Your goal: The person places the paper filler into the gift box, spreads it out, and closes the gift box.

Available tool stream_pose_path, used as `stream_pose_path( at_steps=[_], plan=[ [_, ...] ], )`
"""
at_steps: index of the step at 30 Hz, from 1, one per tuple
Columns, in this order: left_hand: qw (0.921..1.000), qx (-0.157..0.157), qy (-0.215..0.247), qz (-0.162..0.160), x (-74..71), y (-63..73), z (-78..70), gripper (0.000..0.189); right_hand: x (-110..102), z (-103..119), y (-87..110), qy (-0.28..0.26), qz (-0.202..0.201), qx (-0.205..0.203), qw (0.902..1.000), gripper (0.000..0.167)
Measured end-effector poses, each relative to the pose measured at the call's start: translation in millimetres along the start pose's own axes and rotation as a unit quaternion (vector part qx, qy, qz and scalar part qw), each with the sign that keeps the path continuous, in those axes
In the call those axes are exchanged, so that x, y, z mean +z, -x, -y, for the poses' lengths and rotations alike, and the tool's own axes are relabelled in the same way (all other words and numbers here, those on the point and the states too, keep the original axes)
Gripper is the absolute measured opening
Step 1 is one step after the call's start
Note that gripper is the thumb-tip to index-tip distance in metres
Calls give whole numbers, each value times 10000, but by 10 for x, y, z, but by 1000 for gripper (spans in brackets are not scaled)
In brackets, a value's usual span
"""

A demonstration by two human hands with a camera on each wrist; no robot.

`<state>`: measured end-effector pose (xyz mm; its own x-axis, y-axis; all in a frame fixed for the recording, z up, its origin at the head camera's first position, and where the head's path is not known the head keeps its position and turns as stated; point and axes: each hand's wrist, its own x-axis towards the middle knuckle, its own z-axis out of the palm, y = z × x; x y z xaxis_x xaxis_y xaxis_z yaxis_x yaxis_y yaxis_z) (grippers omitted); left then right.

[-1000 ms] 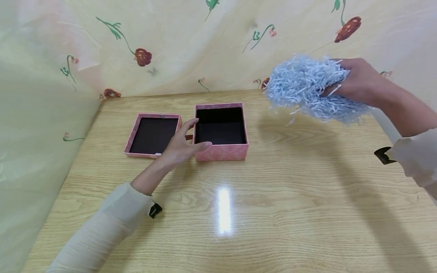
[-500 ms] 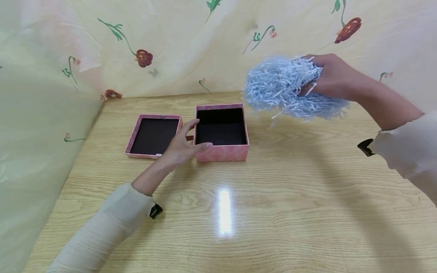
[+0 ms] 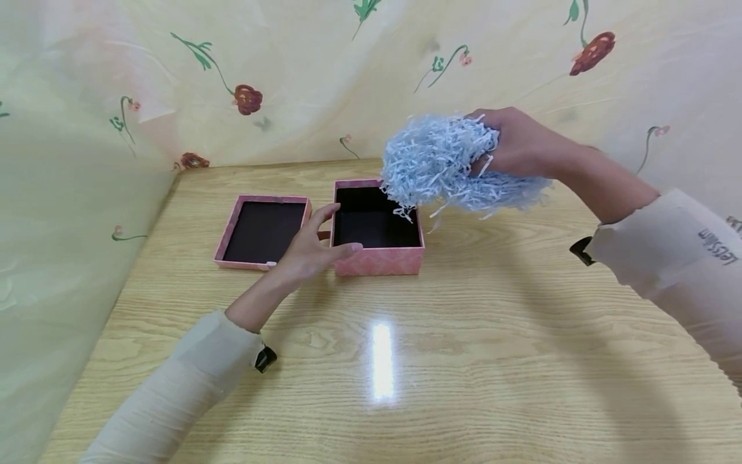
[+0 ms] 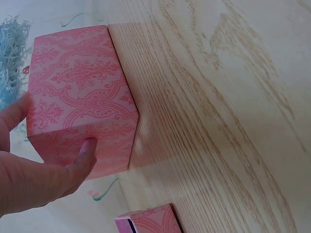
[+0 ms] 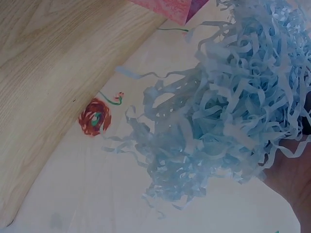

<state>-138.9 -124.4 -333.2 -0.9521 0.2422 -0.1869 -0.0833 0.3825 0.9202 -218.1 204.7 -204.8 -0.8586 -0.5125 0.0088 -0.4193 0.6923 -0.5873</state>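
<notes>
Pale blue shredded paper (image 3: 429, 158), a loose, crinkled bunch of thin strips, is held in the air by the right hand (image 3: 516, 142), whose fingers grip it from the person's right side. Its left part overlaps the far right corner of an open, pink damask-patterned cardboard box (image 3: 379, 261) with a black inside; whether any strips touch the rim cannot be told. Loose ends hang from the underside of the bunch.

The box stands upright near the middle of the far edge of the light wood-grain worktop (image 3: 493, 335). At its near left corner rests the left hand (image 3: 304, 251), thumb and fingers spread: the thumb touches the near rim and the fingers lie against the left wall, without closing around it.

Left of the box, apart from it and partly behind the left hand, a shallow pink lid (image 3: 266, 232) with a black inner face lies hollow side up, towards the worktop's left edge. A pale sheet (image 3: 324, 84) printed with red and pink flowers rises along the far and left edges. Both forearms wear whitish sleeves (image 3: 174, 386), the right one bearing dark lettering.
</notes>
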Motion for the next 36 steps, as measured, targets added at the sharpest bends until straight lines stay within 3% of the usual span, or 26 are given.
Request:
stream_pose_path(
  at_steps=[14,21,27,36],
  plan=[
    [10000,7,26,-2,-7,-2,22,83,268,157,-232,145,211,-532,9983,57],
    [10000,22,41,-3,-1,3,12,82,465,237,-388,283,552,-751,9952,50],
    [10000,28,50,-27,1,2,5,83,673,267,-485,416,636,-1231,9895,51],
    [10000,-34,34,19,-6,-14,-2,84,1089,351,-541,1300,536,-1185,9829,63]
  ],
)
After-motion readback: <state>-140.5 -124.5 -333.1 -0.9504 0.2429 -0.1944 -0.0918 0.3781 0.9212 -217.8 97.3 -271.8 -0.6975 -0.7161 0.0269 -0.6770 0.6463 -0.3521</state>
